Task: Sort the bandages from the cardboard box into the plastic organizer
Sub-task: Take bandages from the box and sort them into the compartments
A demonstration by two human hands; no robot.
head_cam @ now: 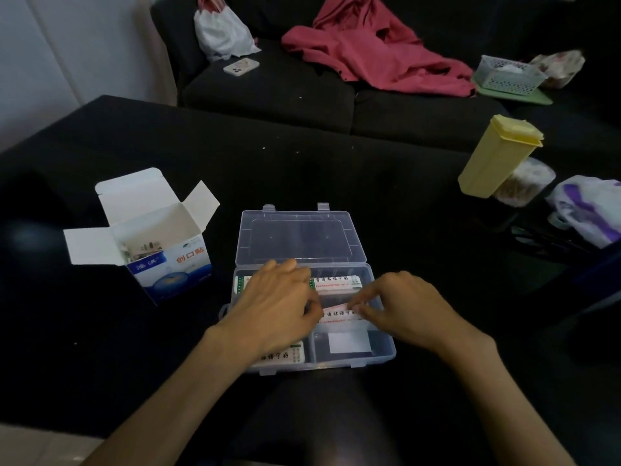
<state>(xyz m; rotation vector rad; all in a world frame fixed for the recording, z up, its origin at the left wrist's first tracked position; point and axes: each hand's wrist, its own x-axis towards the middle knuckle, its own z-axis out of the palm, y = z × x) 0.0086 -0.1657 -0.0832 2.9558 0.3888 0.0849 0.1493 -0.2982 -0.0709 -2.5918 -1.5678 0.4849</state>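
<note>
Head view, looking down at a black table (302,169). Clear plastic organizer (383,356) sits at table centre, lid (299,237) folded back toward 12 o'clock. Cardboard box (168,264) stands at 9 o'clock of the organizer, apart from it, flaps open; some bandages (142,248) visible inside, count not readable

Both hands over the organizer, close together. Left hand (279,304) and right hand (406,304) pinch one bandage strip (339,314) between them, one end each, over the middle right compartment. Whether the strip already rests on the divider or hangs just above it cannot be told

Filled so far: a stack (336,284) in the far right compartment, another (282,356) in the near left, partly under the left wrist. Near right compartment holds only a white square (349,343)

Judged stage: setting a strip down, task unfinished since the box is not empty

Risks from here:
- strip lands askew across a divider if one end is released first
- left wrist, low over the near left stack, could drag those strips out of order on withdrawal
- organizer is light; a sideways push could slide it
- yellow container (497,156) at 2 o'clock leans, but is well apart
</note>
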